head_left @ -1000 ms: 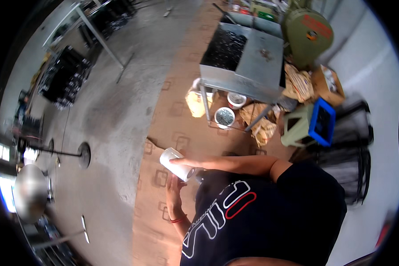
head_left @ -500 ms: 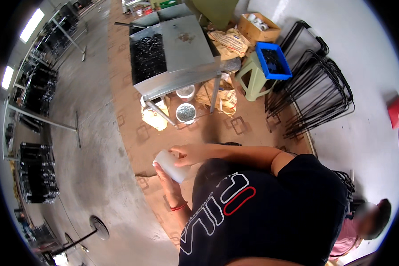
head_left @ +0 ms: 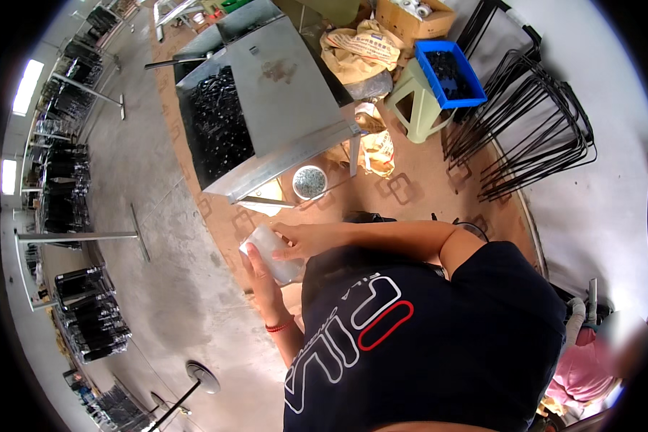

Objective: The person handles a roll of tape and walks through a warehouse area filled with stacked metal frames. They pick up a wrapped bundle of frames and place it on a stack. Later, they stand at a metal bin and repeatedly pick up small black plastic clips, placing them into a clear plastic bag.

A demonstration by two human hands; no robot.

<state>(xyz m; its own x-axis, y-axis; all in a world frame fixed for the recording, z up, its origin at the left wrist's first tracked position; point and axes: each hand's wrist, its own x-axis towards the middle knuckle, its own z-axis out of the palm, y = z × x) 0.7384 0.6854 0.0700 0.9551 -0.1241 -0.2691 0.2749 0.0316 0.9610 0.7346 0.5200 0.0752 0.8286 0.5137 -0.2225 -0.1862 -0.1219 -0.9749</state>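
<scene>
Roll (head_left: 266,247), white, one: held between both hands, before the shirt (head_left: 453,338). Left hand (head_left: 263,284): grasping its left side. Right hand (head_left: 304,241): fingers curled on its right side. Table (head_left: 288,93), metal: nearer the hands than a second ago.

The bare right forearm (head_left: 381,236) extends leftward from a bent elbow (head_left: 448,247) to the bare right hand (head_left: 304,241), its fingers (head_left: 289,253) curled. The bare left hand (head_left: 266,286) stands just beside it, 1 digit (head_left: 253,254) pointing upward above the left wrist (head_left: 275,315).
</scene>
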